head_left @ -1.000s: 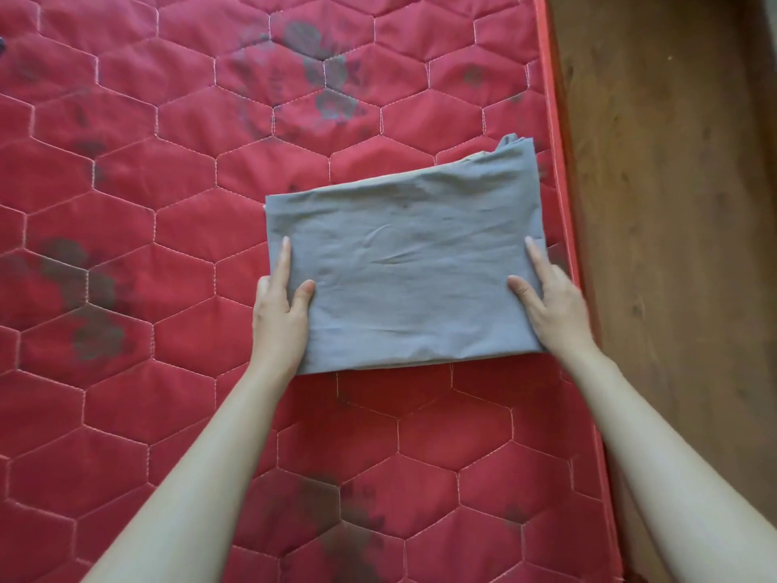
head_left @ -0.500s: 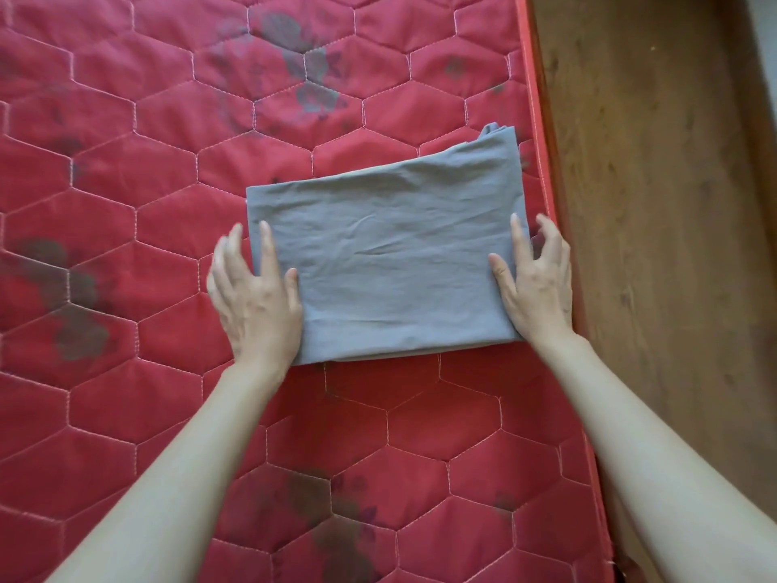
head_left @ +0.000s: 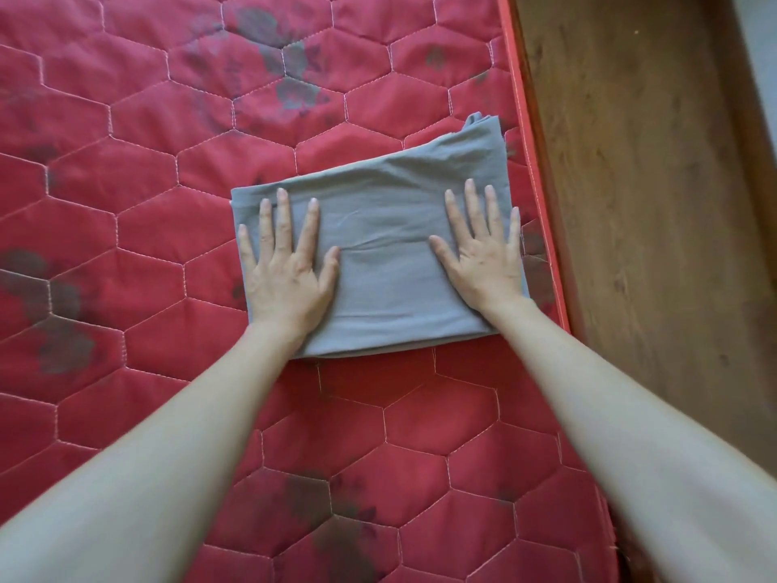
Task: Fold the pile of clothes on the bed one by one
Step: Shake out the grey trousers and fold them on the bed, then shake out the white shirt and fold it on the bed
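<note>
A grey garment (head_left: 380,284) lies folded into a rectangle on the red quilted mattress (head_left: 126,204), close to its right edge. My left hand (head_left: 286,267) presses flat on the garment's left part, fingers straight and spread. On the right part my right hand (head_left: 483,250) lies flat the same way, its little finger near the cloth's right edge. A bunched corner of the cloth sticks out at the far right. No other clothes are in view.
The mattress's red piped edge (head_left: 534,170) runs along the right. Beyond it is a brown wooden surface (head_left: 651,183). Dark flower prints mark the mattress.
Both hands moved from the garment's side edges onto its top and now lie flat with spread fingers. The garment stays folded in place.
</note>
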Available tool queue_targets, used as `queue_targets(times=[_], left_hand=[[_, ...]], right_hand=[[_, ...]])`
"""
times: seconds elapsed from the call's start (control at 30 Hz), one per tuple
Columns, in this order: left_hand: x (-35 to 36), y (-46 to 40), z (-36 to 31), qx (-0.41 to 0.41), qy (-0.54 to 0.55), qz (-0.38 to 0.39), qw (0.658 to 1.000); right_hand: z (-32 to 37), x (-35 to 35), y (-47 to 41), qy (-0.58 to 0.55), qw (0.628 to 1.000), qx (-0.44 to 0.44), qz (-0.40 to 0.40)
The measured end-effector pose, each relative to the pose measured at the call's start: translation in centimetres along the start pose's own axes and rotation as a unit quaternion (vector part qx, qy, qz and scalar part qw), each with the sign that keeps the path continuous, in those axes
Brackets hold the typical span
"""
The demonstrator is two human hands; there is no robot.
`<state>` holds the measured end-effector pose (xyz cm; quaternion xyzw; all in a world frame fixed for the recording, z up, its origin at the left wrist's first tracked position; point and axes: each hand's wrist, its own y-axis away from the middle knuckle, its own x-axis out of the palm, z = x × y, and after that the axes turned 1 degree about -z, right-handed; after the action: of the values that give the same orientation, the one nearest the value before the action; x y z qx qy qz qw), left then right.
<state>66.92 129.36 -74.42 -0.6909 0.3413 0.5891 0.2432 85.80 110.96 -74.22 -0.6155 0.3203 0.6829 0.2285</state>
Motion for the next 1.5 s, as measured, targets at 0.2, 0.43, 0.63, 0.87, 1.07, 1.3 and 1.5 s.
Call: queue_targets(times=[0.2, 0.43, 0.63, 0.87, 1.07, 1.3, 1.5], left_hand=[[-0.7, -1.0, 0.1, -0.007, 0.001, 0.066, 0.998], [-5.0, -1.3, 0.0, 0.021, -0.069, 0.160, 0.984], [-9.8, 5.9, 4.4, 0.022, -0.049, -0.052, 0.997], [-12.5, 15.3, 16.5, -0.036, -0.052, -0.124, 0.990], [-15.3, 18.5, 28.9, -0.091, -0.044, -0.103, 0.990], [-17.9, 20.4, 45.9, -0.137, -0.054, -0.106, 0.983], [-19.4, 20.6, 59.4, -0.190, -0.084, -0.134, 0.969]], right_hand=[[0.1, -1.2, -1.0, -0.007, 0.997, -0.010, 0.082], [3.6, -7.8, -1.5, 0.016, 0.989, -0.007, 0.146], [12.5, -10.5, 3.8, -0.009, 0.991, -0.131, -0.035], [25.0, -9.3, 9.9, -0.036, 0.984, -0.153, -0.083], [37.4, -7.9, 12.3, -0.041, 0.982, -0.170, -0.071], [55.0, -5.6, 10.8, -0.060, 0.976, -0.203, -0.054], [68.9, -4.1, 7.9, -0.063, 0.957, -0.283, -0.003]])
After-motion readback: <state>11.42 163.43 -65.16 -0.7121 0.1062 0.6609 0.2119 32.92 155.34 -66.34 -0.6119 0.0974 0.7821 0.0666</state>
